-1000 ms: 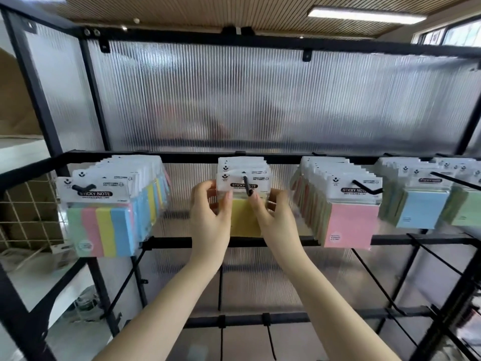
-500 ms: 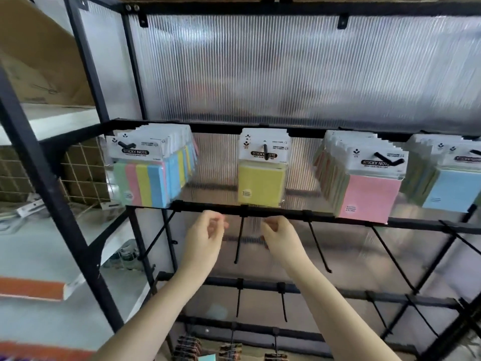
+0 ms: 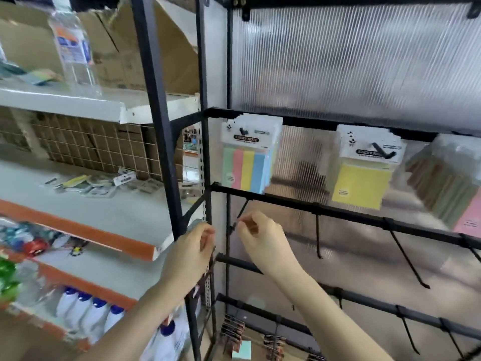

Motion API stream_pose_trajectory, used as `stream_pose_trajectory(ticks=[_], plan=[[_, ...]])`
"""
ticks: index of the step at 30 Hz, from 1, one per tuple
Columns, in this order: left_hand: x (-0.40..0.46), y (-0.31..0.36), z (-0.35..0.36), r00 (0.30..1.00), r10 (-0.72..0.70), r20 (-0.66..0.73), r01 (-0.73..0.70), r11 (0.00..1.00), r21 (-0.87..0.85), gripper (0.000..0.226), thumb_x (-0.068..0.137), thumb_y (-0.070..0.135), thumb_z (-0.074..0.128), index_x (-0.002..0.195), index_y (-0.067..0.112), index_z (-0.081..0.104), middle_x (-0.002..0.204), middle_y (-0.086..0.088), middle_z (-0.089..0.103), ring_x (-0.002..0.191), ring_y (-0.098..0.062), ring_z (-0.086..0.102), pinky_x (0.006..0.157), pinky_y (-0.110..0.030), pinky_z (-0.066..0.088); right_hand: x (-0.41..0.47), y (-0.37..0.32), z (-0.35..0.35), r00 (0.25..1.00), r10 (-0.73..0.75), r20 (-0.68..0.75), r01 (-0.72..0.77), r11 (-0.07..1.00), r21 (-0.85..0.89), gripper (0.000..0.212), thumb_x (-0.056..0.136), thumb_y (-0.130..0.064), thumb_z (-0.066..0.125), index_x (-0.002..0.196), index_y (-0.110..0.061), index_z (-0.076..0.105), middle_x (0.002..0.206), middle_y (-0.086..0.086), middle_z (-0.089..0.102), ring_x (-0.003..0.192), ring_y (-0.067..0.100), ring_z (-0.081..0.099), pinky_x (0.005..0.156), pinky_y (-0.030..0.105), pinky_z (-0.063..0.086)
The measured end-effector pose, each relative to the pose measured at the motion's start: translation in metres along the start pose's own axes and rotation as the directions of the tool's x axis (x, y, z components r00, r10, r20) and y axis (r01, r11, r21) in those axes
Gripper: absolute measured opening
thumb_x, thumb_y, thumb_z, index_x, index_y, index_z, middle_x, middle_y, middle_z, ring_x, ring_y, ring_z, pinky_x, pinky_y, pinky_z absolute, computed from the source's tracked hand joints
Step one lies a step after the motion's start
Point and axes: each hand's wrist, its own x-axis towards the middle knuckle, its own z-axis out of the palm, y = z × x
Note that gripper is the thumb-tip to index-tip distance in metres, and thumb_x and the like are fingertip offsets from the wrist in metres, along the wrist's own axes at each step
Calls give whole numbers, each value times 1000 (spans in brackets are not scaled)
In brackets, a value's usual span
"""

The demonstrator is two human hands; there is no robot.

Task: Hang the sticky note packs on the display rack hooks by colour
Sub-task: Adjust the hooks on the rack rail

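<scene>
Yellow sticky note packs (image 3: 361, 183) hang on a black hook of the display rack (image 3: 338, 212). Left of them hang multicolour striped packs (image 3: 248, 168); pink packs (image 3: 468, 217) show at the right edge. My left hand (image 3: 192, 251) and my right hand (image 3: 263, 241) float empty below the top row, in front of the rack's left post, fingers loosely curled. Neither touches a pack. Bare black hooks (image 3: 408, 259) stick out from the lower bars.
A white and orange shelf unit (image 3: 104, 225) stands to the left, with loose packs (image 3: 91, 183) on its middle shelf and white bottles (image 3: 86, 308) below. A clear bottle (image 3: 73, 48) and cardboard boxes sit on top. More packs (image 3: 242, 334) lie at the rack's base.
Both hands let go of the yellow pack on its hook and dropped below the bar. The view has swung left and down, showing the neighbouring shelf.
</scene>
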Motion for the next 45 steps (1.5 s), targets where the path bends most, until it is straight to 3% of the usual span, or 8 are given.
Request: stream_pose_trajectory(ticks=[3,8,14,18,22,28,34,45], plan=[[4,-33,-35,999,-37,-26,37,999,6,12,91,14,59,100,22,60,92,8,68,85,-12,65,74,-34,54,7,-30,39,996,-25,80,26,1000,-4,20,96,-25,51,103,-12,64,95,4,69,90,23,63,82,37,51],[10,-98,-89,992,-100,-78,101,995,17,16,87,9,59,97,21,59,92,2,70,86,-21,67,74,-40,53,19,-75,111,975,-84,204,82,996,21,16,96,-23,50,100,-15,64,93,0,68,88,20,62,77,33,50],[13,-174,-146,989,-121,-80,132,979,158,12,94,20,52,105,19,57,97,-3,70,92,-25,66,71,-38,51,41,-111,200,960,-83,269,87,996,-4,16,95,-22,50,99,-15,64,97,-2,68,92,19,63,80,36,51],[12,-218,-178,966,-255,-36,256,939,228,18,94,25,47,111,23,54,103,0,65,98,-25,62,73,-36,48,57,-126,247,953,-66,297,86,995,-53,15,93,-23,51,95,-17,64,95,0,69,90,22,63,79,40,52],[6,-256,-199,959,-282,-6,276,931,237,13,92,21,48,104,22,53,97,2,64,91,-23,63,74,-37,50,64,-141,285,940,-78,331,109,991,-75,18,95,-26,50,95,-14,64,92,2,68,85,20,60,71,31,46],[3,-290,-218,936,-350,-47,351,911,217,16,94,15,46,106,18,56,99,3,66,90,-16,62,74,-34,51,77,-156,328,917,-76,391,121,988,-94,23,95,-28,47,96,-10,62,92,6,67,85,22,61,79,40,52],[16,-321,-228,904,-424,-53,422,866,267,20,96,18,41,112,20,53,106,3,63,93,-16,60,78,-35,52,108,-160,373,908,-67,413,123,986,-110,22,95,-27,46,96,-12,62,93,3,66,85,19,61,77,36,52],[103,-389,-237,910,-415,-5,389,849,357,13,96,23,39,101,18,51,96,-1,61,84,-20,58,67,-33,47,202,-151,464,900,-33,435,73,995,-74,17,92,-20,50,94,-10,64,100,4,68,95,21,61,80,31,47]])
